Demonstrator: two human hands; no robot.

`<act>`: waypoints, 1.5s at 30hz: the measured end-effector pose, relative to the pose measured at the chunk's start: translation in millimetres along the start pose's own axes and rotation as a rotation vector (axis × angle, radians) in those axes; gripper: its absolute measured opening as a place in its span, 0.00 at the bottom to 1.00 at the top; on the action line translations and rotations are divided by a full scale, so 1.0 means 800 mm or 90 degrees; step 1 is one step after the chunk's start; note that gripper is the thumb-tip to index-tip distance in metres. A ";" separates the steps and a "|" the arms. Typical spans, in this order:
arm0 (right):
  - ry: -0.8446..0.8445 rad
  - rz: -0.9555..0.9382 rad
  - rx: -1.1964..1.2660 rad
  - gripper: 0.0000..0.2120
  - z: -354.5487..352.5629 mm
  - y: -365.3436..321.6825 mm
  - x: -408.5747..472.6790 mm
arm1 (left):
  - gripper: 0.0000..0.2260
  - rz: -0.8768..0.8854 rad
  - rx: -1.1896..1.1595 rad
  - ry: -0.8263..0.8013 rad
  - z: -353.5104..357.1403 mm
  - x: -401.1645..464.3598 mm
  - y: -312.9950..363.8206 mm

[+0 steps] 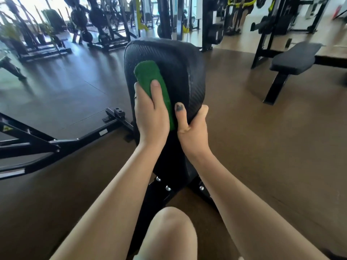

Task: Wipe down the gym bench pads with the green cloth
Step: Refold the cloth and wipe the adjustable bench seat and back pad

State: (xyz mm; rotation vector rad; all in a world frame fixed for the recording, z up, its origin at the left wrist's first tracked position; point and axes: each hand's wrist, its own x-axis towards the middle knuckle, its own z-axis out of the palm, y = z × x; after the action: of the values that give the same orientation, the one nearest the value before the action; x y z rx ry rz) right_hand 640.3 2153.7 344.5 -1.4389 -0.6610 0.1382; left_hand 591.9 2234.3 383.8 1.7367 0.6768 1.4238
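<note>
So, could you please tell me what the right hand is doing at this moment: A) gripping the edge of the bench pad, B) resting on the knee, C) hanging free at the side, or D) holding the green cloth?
A: the right hand curls round the lower edge of the black bench pad, while the left hand holds the green cloth against it.

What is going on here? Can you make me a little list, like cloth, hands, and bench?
cloth: green cloth, folded, lying against the black bench pad
left hand: left hand grips the cloth, thumb on top
right hand: right hand grips the pad's lower right edge, thumb on its face
pad: black, textured, tilted up
frame: black bench frame with silver bolts below the pad
nearby: flat bench to the right; weight racks behind
floor: brown floor
</note>
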 end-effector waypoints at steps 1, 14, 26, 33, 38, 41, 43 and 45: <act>-0.017 0.010 0.004 0.18 -0.003 -0.004 0.001 | 0.14 0.009 0.004 -0.004 -0.001 0.001 0.000; 0.171 -0.083 -0.058 0.18 0.014 -0.098 0.045 | 0.17 -0.016 0.117 0.153 0.013 0.060 0.008; 0.241 -0.087 -0.059 0.23 0.025 -0.088 0.046 | 0.24 0.130 0.168 0.142 0.021 0.031 0.023; 0.227 -0.078 -0.019 0.21 0.022 -0.087 0.043 | 0.16 0.007 0.181 0.194 0.013 0.080 0.003; 0.236 -0.079 -0.027 0.21 0.022 -0.090 0.043 | 0.20 0.068 0.174 0.164 0.017 0.047 0.013; 0.228 -0.078 -0.021 0.20 0.022 -0.087 0.043 | 0.22 0.127 0.160 0.110 0.017 0.018 0.023; 0.228 -0.072 -0.017 0.19 0.022 -0.087 0.044 | 0.23 0.158 0.189 0.103 0.013 0.029 0.020; 0.232 -0.063 -0.008 0.20 0.023 -0.087 0.043 | 0.21 0.132 0.210 0.125 0.010 0.053 0.010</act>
State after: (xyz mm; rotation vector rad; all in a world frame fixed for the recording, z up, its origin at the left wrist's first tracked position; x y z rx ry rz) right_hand 639.0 2175.0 421.2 -1.3945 -0.4319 -0.2023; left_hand 608.8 2261.9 413.8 1.9815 0.8993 1.7190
